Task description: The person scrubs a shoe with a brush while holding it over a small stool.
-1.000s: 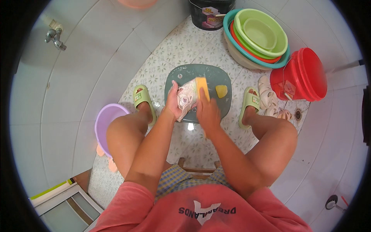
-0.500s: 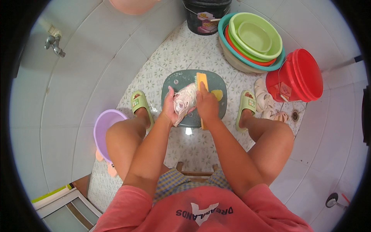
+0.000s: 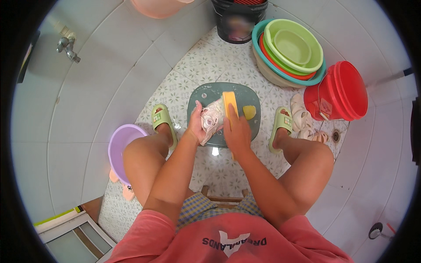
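My left hand (image 3: 198,122) is closed round the near left side of a wet whitish shoe (image 3: 212,117) with suds on it. Against its right side lies a long yellow scrubbing brush (image 3: 230,103), its pale bristles mostly out of sight. My right hand (image 3: 238,131) wraps round the brush's handle, whose near end shows below the fingers. Both hands are over a dark green, rounded-square plastic surface (image 3: 225,87), wet with foam spots. On it, right of the brush, rests a yellow piece of soap (image 3: 249,112).
Stacked basins (image 3: 293,47) and a red bucket (image 3: 335,90) stand far right, a black bucket (image 3: 240,22) behind. Pale shoes (image 3: 300,115) sit beside my right foot, near a floor drain (image 3: 336,136). A purple basin (image 3: 120,153) is left of my knee; a tap (image 3: 68,49) juts from the wall.
My right hand and the brush have slid a little toward me along the shoe. My left hand keeps its hold. The whole view has shifted slightly.
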Action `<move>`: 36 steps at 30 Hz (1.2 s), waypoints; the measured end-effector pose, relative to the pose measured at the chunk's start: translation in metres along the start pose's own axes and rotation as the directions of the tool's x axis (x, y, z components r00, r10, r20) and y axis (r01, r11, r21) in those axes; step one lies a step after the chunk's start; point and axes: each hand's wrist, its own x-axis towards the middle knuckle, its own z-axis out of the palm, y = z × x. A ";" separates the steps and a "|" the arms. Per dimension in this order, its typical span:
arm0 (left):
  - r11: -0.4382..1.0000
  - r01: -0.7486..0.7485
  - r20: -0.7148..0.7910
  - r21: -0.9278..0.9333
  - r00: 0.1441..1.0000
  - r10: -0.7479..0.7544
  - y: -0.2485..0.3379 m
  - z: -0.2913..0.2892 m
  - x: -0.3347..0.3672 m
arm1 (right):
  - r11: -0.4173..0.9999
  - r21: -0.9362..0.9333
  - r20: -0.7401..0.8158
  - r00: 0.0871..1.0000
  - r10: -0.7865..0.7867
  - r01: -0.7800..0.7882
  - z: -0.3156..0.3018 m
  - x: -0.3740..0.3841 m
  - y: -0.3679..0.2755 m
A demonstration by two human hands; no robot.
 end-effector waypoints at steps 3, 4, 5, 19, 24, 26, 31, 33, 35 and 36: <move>0.990 0.040 0.128 -0.135 0.991 -0.022 0.000 -0.006 0.001 | 1.000 -0.022 0.139 0.990 -0.005 0.008 -0.005 -0.023 -0.013; 0.991 0.038 0.140 -0.130 0.990 -0.020 0.000 -0.006 0.002 | 0.999 -0.036 0.209 0.978 0.010 -0.002 -0.005 -0.026 -0.016; 0.992 0.042 0.154 -0.120 0.988 -0.024 -0.001 -0.005 0.002 | 0.999 -0.051 0.198 0.980 0.027 -0.017 -0.004 -0.017 -0.014; 0.973 0.054 -0.104 0.222 0.994 -0.031 0.001 0.002 0.012 | 0.950 0.302 -0.064 0.992 0.106 -0.082 0.005 0.018 0.026; 0.950 -0.016 -0.319 0.312 0.940 0.121 -0.005 0.003 0.021 | 0.957 0.261 0.068 0.992 0.110 -0.124 0.005 0.008 0.028; 0.935 -0.105 -0.353 0.338 0.907 0.229 -0.015 0.012 0.023 | 0.959 0.231 0.121 0.983 0.140 -0.165 0.009 -0.002 0.025; 0.875 -0.164 -0.464 0.455 0.795 0.390 -0.019 0.017 0.036 | 0.915 0.341 0.041 0.976 0.214 -0.215 0.026 -0.040 0.012; 0.827 -0.167 -0.465 0.537 0.759 0.455 -0.021 0.007 0.046 | 0.903 0.359 0.026 0.969 0.244 -0.237 0.026 -0.038 0.011; 0.776 -0.173 -0.405 0.607 0.773 0.489 -0.020 -0.011 0.055 | 0.905 0.351 0.017 0.968 0.251 -0.241 0.027 -0.016 0.010; 0.780 -0.148 -0.414 0.608 0.780 0.470 -0.021 -0.008 0.058 | 0.912 0.314 0.046 0.964 0.263 -0.264 0.026 0.001 0.014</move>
